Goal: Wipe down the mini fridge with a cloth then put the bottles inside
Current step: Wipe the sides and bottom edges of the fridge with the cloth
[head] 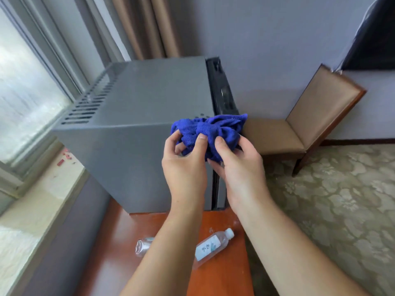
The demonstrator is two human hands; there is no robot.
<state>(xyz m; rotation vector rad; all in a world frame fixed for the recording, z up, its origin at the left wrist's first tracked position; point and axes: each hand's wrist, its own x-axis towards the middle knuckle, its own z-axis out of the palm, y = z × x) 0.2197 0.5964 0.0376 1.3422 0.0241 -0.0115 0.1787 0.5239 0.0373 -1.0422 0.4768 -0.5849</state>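
A grey mini fridge [139,116] stands on a red-brown wooden table [111,253], its black door edge [222,90] facing right. A bunched blue cloth [210,129] is held in front of the fridge's near right top corner. My left hand [184,165] and my right hand [238,165] both grip the cloth from below. Two clear plastic bottles lie on the table near me: one with a white label and cap [211,246] lies between my forearms, the other [143,246] is partly hidden behind my left forearm.
An upholstered wooden chair [307,124] stands to the right of the fridge on a patterned carpet [342,210]. A window [25,86] with a pale sill [42,199] runs along the left. Curtains [145,26] hang behind the fridge.
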